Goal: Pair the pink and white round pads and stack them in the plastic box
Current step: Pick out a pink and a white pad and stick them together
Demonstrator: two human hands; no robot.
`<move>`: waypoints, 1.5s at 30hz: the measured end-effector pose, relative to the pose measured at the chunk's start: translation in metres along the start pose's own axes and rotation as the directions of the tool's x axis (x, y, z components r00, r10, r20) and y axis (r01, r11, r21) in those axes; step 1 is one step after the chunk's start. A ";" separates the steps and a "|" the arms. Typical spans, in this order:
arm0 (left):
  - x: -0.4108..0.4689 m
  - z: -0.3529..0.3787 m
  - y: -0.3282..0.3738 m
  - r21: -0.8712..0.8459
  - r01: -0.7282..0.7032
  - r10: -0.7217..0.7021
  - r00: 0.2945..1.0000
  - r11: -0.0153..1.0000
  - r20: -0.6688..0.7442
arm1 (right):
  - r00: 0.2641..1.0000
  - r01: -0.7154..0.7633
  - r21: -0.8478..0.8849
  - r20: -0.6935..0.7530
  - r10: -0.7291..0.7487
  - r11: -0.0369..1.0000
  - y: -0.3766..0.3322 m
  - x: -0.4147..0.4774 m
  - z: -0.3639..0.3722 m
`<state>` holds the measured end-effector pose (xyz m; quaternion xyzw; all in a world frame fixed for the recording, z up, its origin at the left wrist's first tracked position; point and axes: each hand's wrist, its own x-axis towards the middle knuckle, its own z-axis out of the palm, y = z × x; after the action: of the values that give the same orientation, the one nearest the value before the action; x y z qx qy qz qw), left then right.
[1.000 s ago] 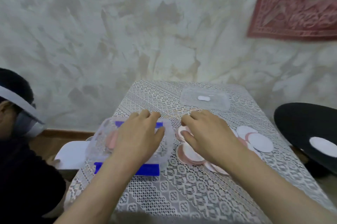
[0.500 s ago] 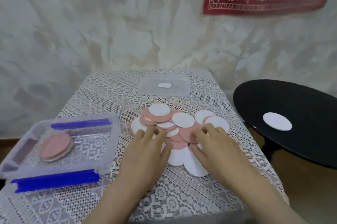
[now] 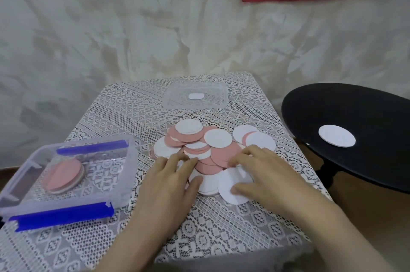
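Pads [image 3: 206, 149], pink and white, lie in a loose overlapping heap in the middle of the lace-covered surface [image 3: 221, 223]. I have both hands on the near side of that heap. My left hand [image 3: 170, 183] lies flat with its fingers relaxed and close together, their tips on the pink and white pads and the thumb touching a white one. My right hand [image 3: 264, 174] is spread, its fingers on the pink pads and its thumb pressing a white pad at the near edge. Neither hand pinches anything that I can make out.

The plastic box [image 3: 131, 167] sits open to the left of the heap, just beside my left hand, with a blue clip [image 3: 62, 214] along its near side. Inside it a small stack [image 3: 64, 175] rests, pink side up. The clear lid [image 3: 196, 96] lies at the far end of the surface. On the black round table [image 3: 366, 161] at the right, one white pad [image 3: 336, 138] lies alone.
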<state>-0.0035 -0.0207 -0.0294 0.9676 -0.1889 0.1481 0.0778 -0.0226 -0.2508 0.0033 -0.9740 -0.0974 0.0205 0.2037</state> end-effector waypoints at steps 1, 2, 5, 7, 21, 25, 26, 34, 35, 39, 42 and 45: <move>0.000 0.001 0.000 -0.006 0.001 -0.001 1.000 1.000 -0.003 | 1.000 -0.009 -0.004 -0.004 0.009 1.000 -0.001 0.000 0.001; -0.001 0.001 -0.001 -0.012 -0.001 0.001 1.000 1.000 -0.005 | 1.000 -0.021 -0.008 -0.005 0.021 1.000 -0.002 0.001 0.002; -0.002 0.000 -0.004 -0.059 -0.022 0.021 1.000 0.998 -0.005 | 0.998 -0.064 -0.008 -0.011 0.064 0.998 -0.006 0.003 0.003; -0.004 -0.001 -0.007 -0.096 -0.028 0.027 1.000 0.995 -0.008 | 0.996 -0.087 0.000 -0.019 0.087 0.996 -0.011 0.006 0.003; -0.020 -0.006 -0.011 -0.245 -0.006 0.006 1.000 0.970 0.001 | 0.972 -0.173 0.291 -0.107 0.211 0.941 -0.014 0.006 0.005; -0.018 -0.006 -0.010 -0.260 0.017 -0.017 1.000 0.966 0.002 | 0.976 -0.136 0.358 -0.112 0.187 0.924 -0.007 0.007 0.003; -0.018 -0.005 -0.009 -0.264 0.020 -0.020 1.000 0.964 0.002 | 0.978 -0.110 0.363 -0.128 0.167 0.925 -0.006 0.008 0.002; -0.014 -0.013 -0.003 -0.419 0.015 -0.027 0.999 0.908 -0.022 | 0.997 -0.001 0.561 -0.065 0.045 0.828 -0.019 0.008 0.008; -0.014 -0.015 -0.001 -0.470 0.016 -0.035 0.999 0.882 -0.032 | 0.997 -0.003 0.604 -0.055 0.046 0.797 -0.023 0.009 0.010; -0.014 -0.018 0.006 -0.632 0.010 -0.073 0.995 0.775 -0.073 | 0.998 -0.010 0.673 -0.043 0.053 0.740 -0.030 0.008 0.016; -0.015 -0.019 0.007 -0.704 0.020 -0.098 0.993 0.710 -0.071 | 0.996 -0.001 0.702 -0.062 0.062 0.712 -0.031 0.007 0.016; -0.016 -0.022 0.009 -0.772 0.067 -0.122 0.992 0.633 -0.014 | 0.997 0.002 0.723 -0.054 0.052 0.691 -0.029 0.005 0.016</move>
<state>-0.0263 -0.0190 -0.0130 0.8457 -0.1806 0.0804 0.4956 -0.0243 -0.2175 0.0007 -0.8169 -0.0611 0.0258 0.5730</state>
